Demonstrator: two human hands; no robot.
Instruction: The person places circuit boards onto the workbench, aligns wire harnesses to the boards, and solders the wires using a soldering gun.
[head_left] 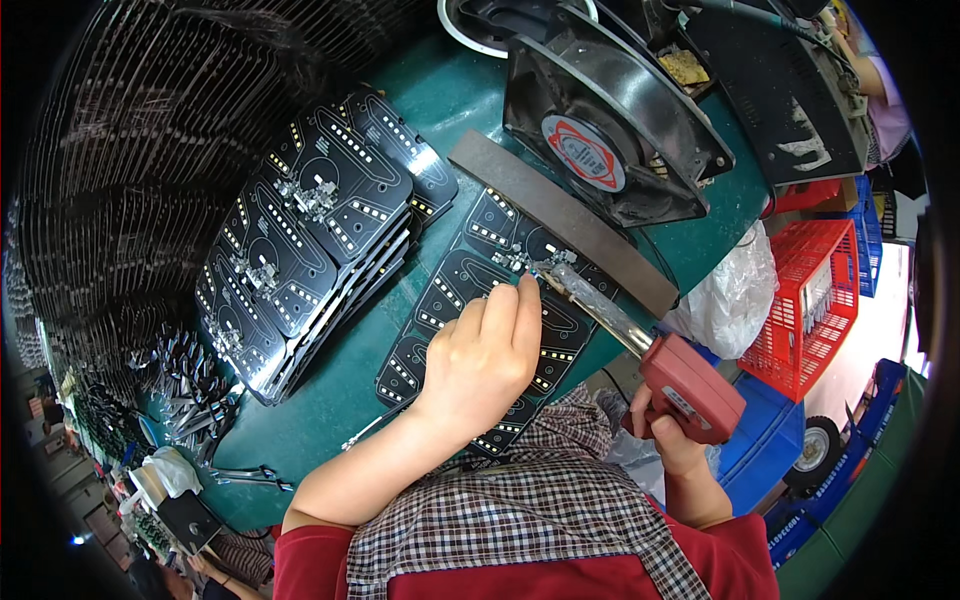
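A black circuit board panel (462,283) with rows of small yellowish LEDs lies on the green table in front of me. My left hand (482,358) reaches over it, fingers pinched at a cluster of silvery parts (515,258) near the panel's far edge. What the fingertips hold is too small to make out. My right hand (672,440) is wrapped round the handle of a red soldering gun (692,388). The gun's metal barrel slants up and left, its tip beside my left fingertips. Along the panel's far right side lies a dark grey bar (565,222).
Left of the panel rises a stack of similar boards (330,215), with many more racked behind. Loose wired pieces (190,385) pile at the far left. A black fan (590,130) stands beyond the bar. On the right are a plastic bag (735,290) and a red crate (805,310).
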